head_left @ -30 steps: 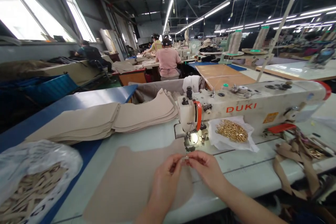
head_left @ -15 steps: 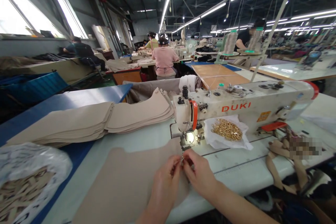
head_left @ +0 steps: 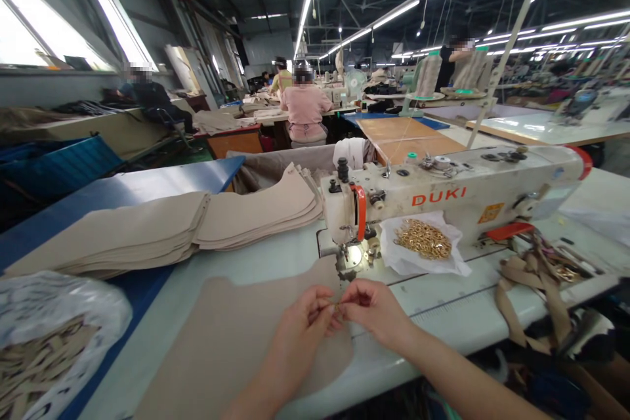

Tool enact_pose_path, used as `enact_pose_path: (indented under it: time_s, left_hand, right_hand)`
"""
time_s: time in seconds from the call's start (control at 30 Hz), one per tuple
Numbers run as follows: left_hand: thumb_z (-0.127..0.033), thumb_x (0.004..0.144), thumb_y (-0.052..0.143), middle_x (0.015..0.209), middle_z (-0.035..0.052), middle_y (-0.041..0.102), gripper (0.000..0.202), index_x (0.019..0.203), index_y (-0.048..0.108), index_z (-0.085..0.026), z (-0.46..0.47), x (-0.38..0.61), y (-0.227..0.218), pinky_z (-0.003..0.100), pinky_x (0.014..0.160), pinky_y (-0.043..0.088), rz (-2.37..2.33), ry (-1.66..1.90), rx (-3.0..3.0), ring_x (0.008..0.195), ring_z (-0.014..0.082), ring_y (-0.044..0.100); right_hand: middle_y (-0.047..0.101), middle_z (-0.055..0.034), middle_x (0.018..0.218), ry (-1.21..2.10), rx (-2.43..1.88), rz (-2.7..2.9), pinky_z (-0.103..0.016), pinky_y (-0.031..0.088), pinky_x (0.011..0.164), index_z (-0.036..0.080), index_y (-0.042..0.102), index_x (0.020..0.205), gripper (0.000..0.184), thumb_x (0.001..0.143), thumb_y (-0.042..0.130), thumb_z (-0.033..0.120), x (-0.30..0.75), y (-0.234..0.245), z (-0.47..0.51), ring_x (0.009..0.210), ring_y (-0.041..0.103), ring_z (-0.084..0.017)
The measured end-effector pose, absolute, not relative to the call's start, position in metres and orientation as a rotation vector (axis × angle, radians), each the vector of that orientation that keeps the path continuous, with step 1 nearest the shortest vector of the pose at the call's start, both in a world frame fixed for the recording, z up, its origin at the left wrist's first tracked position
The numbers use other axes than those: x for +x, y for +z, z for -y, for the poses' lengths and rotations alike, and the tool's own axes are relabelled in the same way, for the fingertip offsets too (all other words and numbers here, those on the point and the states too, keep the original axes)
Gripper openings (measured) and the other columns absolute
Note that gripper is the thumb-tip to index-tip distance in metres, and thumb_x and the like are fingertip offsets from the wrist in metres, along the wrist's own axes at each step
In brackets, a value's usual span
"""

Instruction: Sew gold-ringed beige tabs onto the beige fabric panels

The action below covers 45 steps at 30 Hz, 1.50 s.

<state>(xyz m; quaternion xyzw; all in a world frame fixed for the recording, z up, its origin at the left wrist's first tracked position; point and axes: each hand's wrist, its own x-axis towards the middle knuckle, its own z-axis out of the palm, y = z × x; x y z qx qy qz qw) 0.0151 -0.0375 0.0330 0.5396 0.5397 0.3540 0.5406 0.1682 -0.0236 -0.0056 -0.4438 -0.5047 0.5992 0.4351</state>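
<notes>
At the far left, a white plastic bag (head_left: 54,315) holds a heap of beige strips. Next to it, stacked beige fabric panels (head_left: 147,226) lie in overlapping piles on a blue surface (head_left: 132,295). A single beige fabric panel (head_left: 231,335) lies flat on the pale worktop (head_left: 457,315), its upper end reaching toward the machine.

The left hand (head_left: 300,335) and the right hand (head_left: 374,312) rest over this panel and meet in a narrow pinch. Between their fingertips they hold a small gold ring (head_left: 336,306), too small for its exact form to be confirmed. The ring sits just in front of the presser foot (head_left: 350,262) of the DUKI sewing machine (head_left: 457,193), not beneath it.

Relative to the view half a second earlier, the pinch has shifted slightly left and away from the presser foot. The ring now shows between the fingertips, where it was previously obscured.

To the right, a crumpled white plastic sheet (head_left: 394,256) carries a pile of loose gold rings (head_left: 422,239) beside the machine. Further right, beige straps with gold fittings (head_left: 531,295) lie tangled at the worktop's edge.
</notes>
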Motion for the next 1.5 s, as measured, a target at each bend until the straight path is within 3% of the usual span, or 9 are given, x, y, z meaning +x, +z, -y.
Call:
enact_pose_path:
  time_s: [0.23, 0.37, 0.47, 0.63, 0.8, 0.97, 1.1, 1.2, 1.5]
  left_hand:
    - [-0.055, 0.073, 0.06, 0.066, 0.0039, 0.07, 0.041, 0.085, 0.06, -0.016, 0.038, 0.008, 0.031, 0.027, 0.062, 0.051, -1.152, 0.828, 0.958, 0.065, 0.0177, 0.066]
    - [-0.039, 0.069, 0.073, 0.074, 0.0051, 0.071, 0.034, 0.09, 0.063, -0.014, 0.037, 0.008, 0.024, 0.021, 0.061, 0.048, -1.006, 0.806, 0.762, 0.064, 0.0122, 0.063]
    - [-0.026, 0.064, 0.078, 0.071, 0.0022, 0.068, 0.026, 0.083, 0.064, -0.014, 0.036, 0.01, 0.022, 0.017, 0.057, 0.044, -0.963, 0.794, 0.726, 0.059, 0.0079, 0.058]
    - [-0.024, 0.063, 0.079, 0.068, 0.0007, 0.064, 0.021, 0.071, 0.062, -0.014, 0.032, 0.011, 0.03, 0.019, 0.061, 0.044, -0.895, 0.744, 0.732, 0.064, 0.0099, 0.059]
    - [-0.023, 0.063, 0.073, 0.063, -0.0015, 0.061, 0.015, 0.066, 0.059, -0.016, 0.028, 0.007, 0.04, 0.021, 0.062, 0.04, -0.908, 0.641, 0.945, 0.063, 0.0111, 0.056]
    - [-0.015, 0.059, 0.061, 0.057, -0.0036, 0.056, 0.006, 0.061, 0.056, -0.018, 0.023, 0.001, 0.048, 0.023, 0.058, 0.035, -1.029, 0.533, 1.253, 0.057, 0.0115, 0.048]
    - [-0.014, 0.055, 0.055, 0.054, -0.0054, 0.048, 0.005, 0.058, 0.053, -0.018, 0.024, 0.001, 0.049, 0.023, 0.052, 0.029, -1.128, 0.558, 1.355, 0.054, 0.0108, 0.041]
    - [-0.015, 0.056, 0.056, 0.054, -0.0053, 0.049, 0.005, 0.059, 0.054, -0.018, 0.025, 0.002, 0.045, 0.022, 0.052, 0.03, -1.141, 0.597, 1.345, 0.054, 0.0103, 0.041]
    - [-0.021, 0.056, 0.061, 0.06, -0.003, 0.055, 0.007, 0.059, 0.056, -0.017, 0.027, 0.006, 0.052, 0.023, 0.058, 0.036, -1.155, 0.707, 1.315, 0.059, 0.012, 0.047]
  right_hand:
    - [0.059, 0.0047, 0.053, 1.695, -1.06, 0.998, -0.023, 0.042, 0.052, 0.017, 0.057, 0.061, 0.029, 0.055, 0.078, 0.036, 0.169, 0.007, 0.028, 0.048, 0.052, -0.009]
    - [0.063, 0.0028, 0.056, 1.686, -1.022, 0.917, -0.022, 0.043, 0.053, 0.016, 0.059, 0.062, 0.03, 0.055, 0.079, 0.038, 0.167, 0.013, 0.031, 0.049, 0.054, -0.009]
    - [0.062, 0.0034, 0.054, 1.655, -0.996, 0.915, -0.022, 0.043, 0.052, 0.016, 0.059, 0.061, 0.032, 0.053, 0.08, 0.039, 0.165, 0.014, 0.033, 0.048, 0.053, -0.008]
    - [0.062, 0.0029, 0.056, 1.7, -0.956, 0.948, -0.022, 0.045, 0.055, 0.016, 0.058, 0.064, 0.034, 0.056, 0.08, 0.041, 0.166, 0.017, 0.035, 0.05, 0.056, -0.009]
    - [0.062, 0.0029, 0.057, 1.721, -0.94, 1.042, -0.022, 0.044, 0.054, 0.017, 0.056, 0.066, 0.026, 0.062, 0.075, 0.034, 0.168, 0.014, 0.039, 0.052, 0.056, -0.01]
    - [0.06, 0.0023, 0.064, 1.437, -1.037, 1.377, -0.023, 0.044, 0.06, 0.018, 0.058, 0.072, 0.005, 0.072, 0.062, 0.021, 0.168, 0.024, 0.051, 0.062, 0.056, -0.012]
    - [0.06, 0.0012, 0.076, 1.228, -1.083, 1.587, -0.024, 0.044, 0.067, 0.019, 0.059, 0.079, 0.013, 0.068, 0.066, 0.019, 0.169, 0.032, 0.057, 0.071, 0.055, -0.013]
    - [0.059, 0.002, 0.071, 1.151, -1.074, 1.597, -0.022, 0.044, 0.065, 0.019, 0.059, 0.074, 0.004, 0.072, 0.061, 0.016, 0.171, 0.03, 0.058, 0.068, 0.055, -0.012]
    - [0.059, 0.0015, 0.067, 1.081, -1.01, 1.471, -0.023, 0.043, 0.063, 0.019, 0.06, 0.067, 0.008, 0.074, 0.06, 0.015, 0.173, 0.02, 0.056, 0.064, 0.054, -0.012]
